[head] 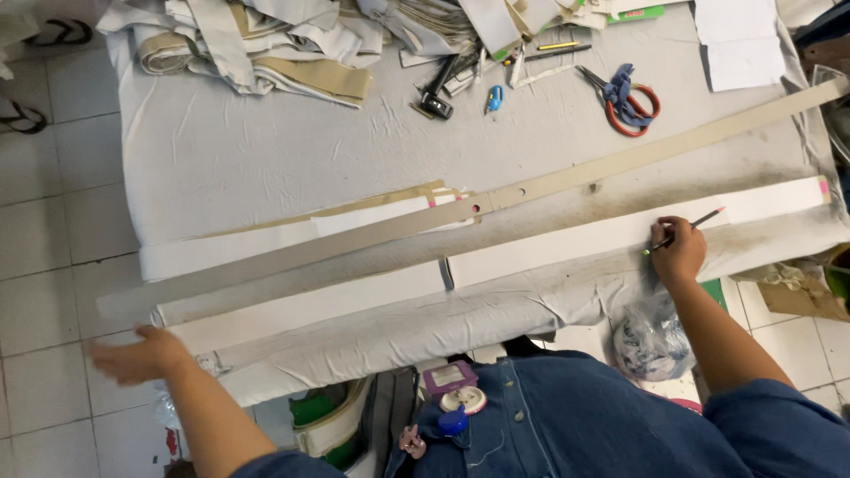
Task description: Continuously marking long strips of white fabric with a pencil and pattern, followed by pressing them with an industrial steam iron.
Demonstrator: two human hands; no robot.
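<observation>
While right hand (680, 252) grips pencil (683, 230) on white strip (567, 243), left hand (137, 357), open & blurred, hovers off strip's far end.

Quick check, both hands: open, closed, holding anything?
Left hand: open, fingers spread, holding nothing, at the end of the white strip.
Right hand: closed on a pencil.

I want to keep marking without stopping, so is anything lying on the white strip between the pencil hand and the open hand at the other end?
Nothing visible does. The white strip is bare from the right hand with its pencil to the left hand. The long cardboard strip lies beside it, farther back.
</observation>
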